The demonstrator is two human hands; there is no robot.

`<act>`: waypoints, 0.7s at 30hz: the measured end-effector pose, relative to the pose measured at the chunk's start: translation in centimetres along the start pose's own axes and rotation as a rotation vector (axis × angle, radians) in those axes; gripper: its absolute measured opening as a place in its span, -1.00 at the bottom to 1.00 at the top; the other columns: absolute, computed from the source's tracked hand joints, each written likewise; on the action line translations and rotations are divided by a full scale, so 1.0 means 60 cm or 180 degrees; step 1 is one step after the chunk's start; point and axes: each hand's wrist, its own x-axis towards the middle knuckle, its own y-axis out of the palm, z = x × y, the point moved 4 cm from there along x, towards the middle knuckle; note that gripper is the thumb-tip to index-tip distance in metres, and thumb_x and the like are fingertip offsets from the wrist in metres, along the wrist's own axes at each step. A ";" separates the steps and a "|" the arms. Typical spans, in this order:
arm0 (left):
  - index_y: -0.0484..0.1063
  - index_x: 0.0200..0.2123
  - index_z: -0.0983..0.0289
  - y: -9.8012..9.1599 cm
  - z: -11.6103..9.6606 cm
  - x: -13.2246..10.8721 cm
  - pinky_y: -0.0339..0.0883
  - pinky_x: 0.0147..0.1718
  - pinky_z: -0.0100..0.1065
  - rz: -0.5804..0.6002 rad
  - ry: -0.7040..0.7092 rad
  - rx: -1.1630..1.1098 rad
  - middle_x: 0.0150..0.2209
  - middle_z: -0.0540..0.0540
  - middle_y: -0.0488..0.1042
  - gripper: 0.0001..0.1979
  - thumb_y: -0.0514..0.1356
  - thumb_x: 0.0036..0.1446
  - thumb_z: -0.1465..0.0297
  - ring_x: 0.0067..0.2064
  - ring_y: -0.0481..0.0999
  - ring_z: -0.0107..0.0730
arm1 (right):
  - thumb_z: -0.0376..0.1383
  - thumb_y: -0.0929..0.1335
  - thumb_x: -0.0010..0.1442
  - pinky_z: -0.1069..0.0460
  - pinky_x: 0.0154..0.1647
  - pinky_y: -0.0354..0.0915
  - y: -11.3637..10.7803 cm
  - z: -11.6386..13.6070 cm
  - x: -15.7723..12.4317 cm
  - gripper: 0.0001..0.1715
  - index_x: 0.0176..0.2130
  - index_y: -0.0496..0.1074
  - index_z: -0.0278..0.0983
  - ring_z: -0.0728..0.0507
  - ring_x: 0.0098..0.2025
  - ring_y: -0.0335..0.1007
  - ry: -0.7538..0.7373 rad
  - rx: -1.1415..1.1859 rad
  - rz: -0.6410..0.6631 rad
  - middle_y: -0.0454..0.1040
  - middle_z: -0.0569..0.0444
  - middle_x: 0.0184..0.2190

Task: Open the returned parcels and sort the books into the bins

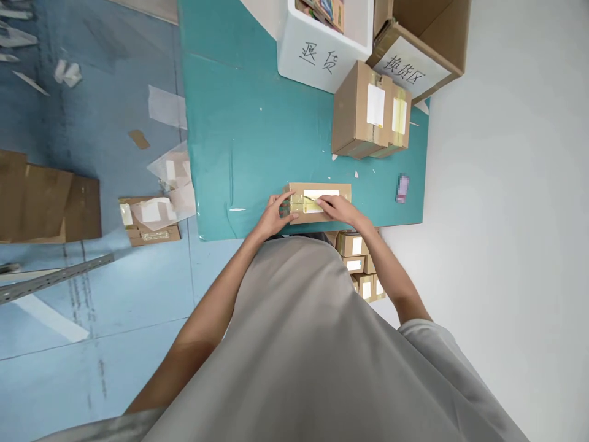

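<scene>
A small cardboard box [345, 191] lies near the front edge of the green table, with a white label and clear yellowish tape across its top. My left hand [275, 216] grips the box's left end, thumb and forefinger on opposite sides of the taped top. In my right hand [338, 209] is a thin, dark, pointed tool that looks like a box cutter [310, 198]. Its tip rests over the tape beside the label; most of the tool is hidden by my fingers. The box looks closed, and whether the tape is cut cannot be made out.
Two taped cartons [352, 116] stand at the back right of the green table [257, 123], before a white bin [317, 58] and an open carton [414, 58]. A blurred phone-sized item [402, 187] lies right. Several boxes [356, 245] are stacked below; flattened cardboard [151, 236] lies left.
</scene>
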 end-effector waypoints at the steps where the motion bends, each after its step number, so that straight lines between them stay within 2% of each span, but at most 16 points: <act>1: 0.38 0.53 0.02 0.000 0.002 0.001 0.57 0.19 -0.07 0.0008 -0.0003 -0.0015 0.24 0.19 0.36 -0.17 0.49 0.23 0.25 0.19 0.54 -0.06 | 0.12 0.22 0.61 0.02 -0.22 0.19 0.008 0.018 0.007 -0.39 -0.35 0.37 -0.18 -0.10 -0.42 0.33 -0.0080 -0.0086 0.0227 0.42 0.17 -0.55; 5: 0.39 0.53 0.02 -0.001 0.007 0.005 0.55 0.24 -0.08 0.0035 0.0015 -0.0086 0.24 0.18 0.35 -0.16 0.50 0.22 0.23 0.19 0.54 -0.09 | 0.09 0.23 0.61 0.03 -0.28 0.12 0.017 0.047 0.031 -0.32 -0.48 0.26 -0.17 -0.07 -0.47 0.22 -0.0205 -0.0257 0.0600 0.33 0.19 -0.62; 12: 0.39 0.53 0.06 0.000 0.010 0.010 0.54 0.27 -0.02 0.0044 0.0056 -0.0105 0.25 0.21 0.36 -0.13 0.52 0.19 0.21 0.19 0.55 -0.08 | 0.13 0.29 0.59 0.02 -0.33 0.01 0.009 0.031 0.057 -0.29 -0.49 0.29 -0.20 -0.02 -0.51 0.08 -0.0195 -0.0514 0.0802 0.32 0.21 -0.61; 17: 0.40 0.52 0.05 -0.001 0.011 0.011 0.56 0.22 -0.05 0.0037 0.0040 -0.0112 0.25 0.22 0.36 -0.14 0.52 0.21 0.14 0.19 0.55 -0.07 | 0.14 0.31 0.57 0.01 -0.37 0.02 0.013 0.023 0.071 -0.28 -0.51 0.30 -0.20 -0.02 -0.53 0.13 -0.0148 -0.0654 0.0767 0.39 0.18 -0.61; 21: 0.39 0.53 0.06 0.000 0.012 0.011 0.57 0.20 -0.07 0.0045 0.0052 -0.0134 0.23 0.21 0.35 -0.13 0.52 0.20 0.18 0.18 0.54 -0.08 | 0.11 0.27 0.60 0.04 -0.36 0.08 0.012 0.022 0.070 -0.27 -0.51 0.33 -0.20 -0.02 -0.55 0.20 -0.0087 -0.0600 0.0838 0.43 0.17 -0.63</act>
